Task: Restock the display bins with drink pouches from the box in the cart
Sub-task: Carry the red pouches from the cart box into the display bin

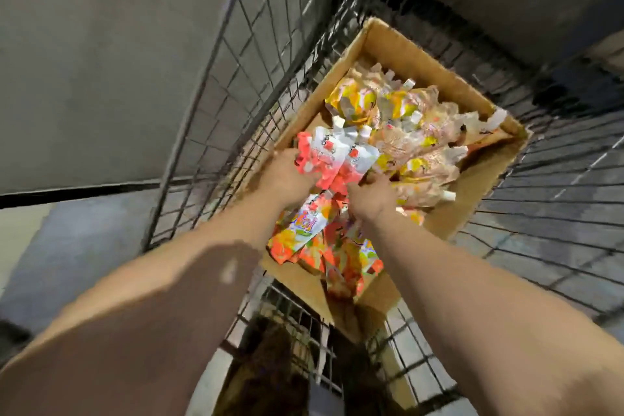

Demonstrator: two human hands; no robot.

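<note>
Grey floor (84, 233) and a plain grey wall (101, 44) around a black wire cart (236, 78), with an open cardboard box (422, 54) sitting inside it. The drink pouches (405, 125) lie heaped in the box, too many and too blurry to count, spouts mostly aimed toward the far right. Left hand (287, 176) and right hand (369, 194) both grip one red-and-white bunch (334, 159), maybe three, long axis running away from the person.

We can't read the print on the red-and-white pouches (332, 159); motion blur smears it. Fingers of our left hand (287, 176) and right hand (373, 194) are buried among the pouches, so their grip is unclear. Beyond the hands, the yellow pouches (418, 132) blur together, uncountable. Both upper arms run off the bottom edge.
</note>
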